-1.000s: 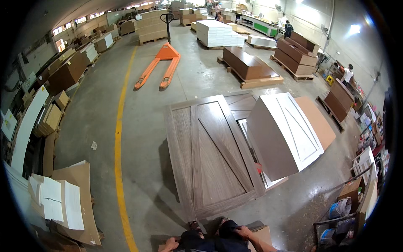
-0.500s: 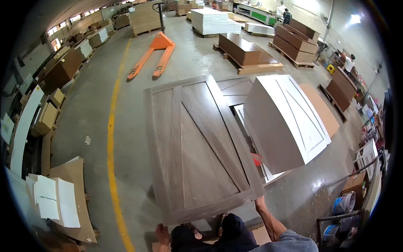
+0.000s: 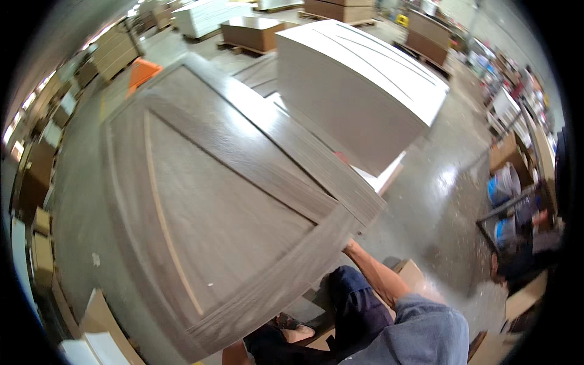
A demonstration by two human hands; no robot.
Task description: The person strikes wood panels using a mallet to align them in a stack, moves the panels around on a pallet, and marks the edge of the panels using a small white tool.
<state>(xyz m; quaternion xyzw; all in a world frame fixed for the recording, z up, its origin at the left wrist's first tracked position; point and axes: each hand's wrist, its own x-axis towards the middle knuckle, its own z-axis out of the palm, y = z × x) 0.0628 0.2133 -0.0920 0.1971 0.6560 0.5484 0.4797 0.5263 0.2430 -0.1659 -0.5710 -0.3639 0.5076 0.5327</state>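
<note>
A large grey-brown wood-grain door panel (image 3: 201,182) with a raised frame and diagonal brace fills the middle of the view, tilted in front of me. My right hand (image 3: 349,246) grips its near right corner, the fingers passing under the edge out of sight. At the near left corner, my left hand (image 3: 234,354) holds the panel from below; only some skin shows beneath the edge, the rest being hidden. Just beyond the panel's right side rises a tall stack of panels (image 3: 347,103) with a white, diagonally braced top. Part of another grey-brown panel (image 3: 258,76) shows behind.
My feet stand close to cardboard (image 3: 410,277) on the floor. A metal frame (image 3: 505,210) and buckets (image 3: 504,184) line the right. Orange pallet-jack forks (image 3: 143,74) lie far left. Board stacks (image 3: 252,33) stand at the back; white boards (image 3: 100,348) sit at lower left.
The door panel has swung left and turned in view, its near edge now slanting. Both hands have moved with it. The view has shifted right, bringing the white-topped stack higher in the picture.
</note>
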